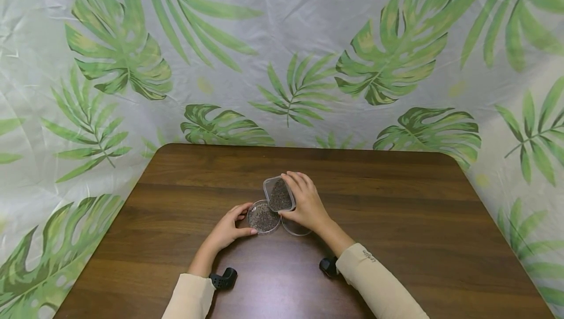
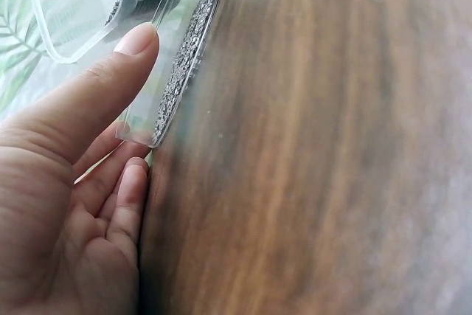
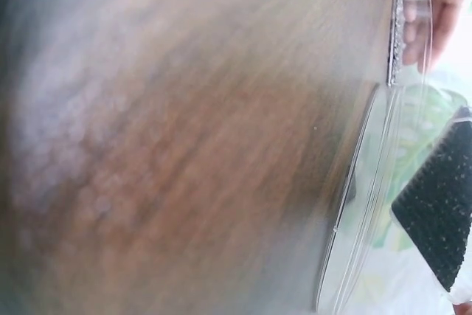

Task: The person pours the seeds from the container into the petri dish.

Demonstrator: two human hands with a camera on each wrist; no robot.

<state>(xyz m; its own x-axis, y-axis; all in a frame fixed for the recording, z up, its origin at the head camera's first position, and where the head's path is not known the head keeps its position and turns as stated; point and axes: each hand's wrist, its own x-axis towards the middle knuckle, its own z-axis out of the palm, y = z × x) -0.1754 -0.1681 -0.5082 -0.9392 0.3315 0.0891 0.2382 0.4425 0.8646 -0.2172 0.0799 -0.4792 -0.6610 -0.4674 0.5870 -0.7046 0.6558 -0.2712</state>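
My left hand (image 1: 226, 229) holds the rim of a round clear petri dish (image 1: 263, 219), thumb at the near side and fingers at the far side. A layer of grey-brown grains (image 2: 186, 68) covers the dish's bottom. In my right hand (image 1: 308, 205) a square clear plastic container (image 1: 270, 185) is gripped by its sides and tilted left over the dish. Dark soil-like grains (image 3: 441, 208) are heaped toward its lower side. Beside the filled dish, partly under the right hand, lies a second clear round dish or lid (image 1: 297, 231).
The brown wooden table (image 1: 396, 221) extends around the hands, its far edge against a leaf-printed cloth (image 1: 304, 30). Black wrist-worn devices (image 1: 224, 278) sit on both wrists, below the light sleeves.
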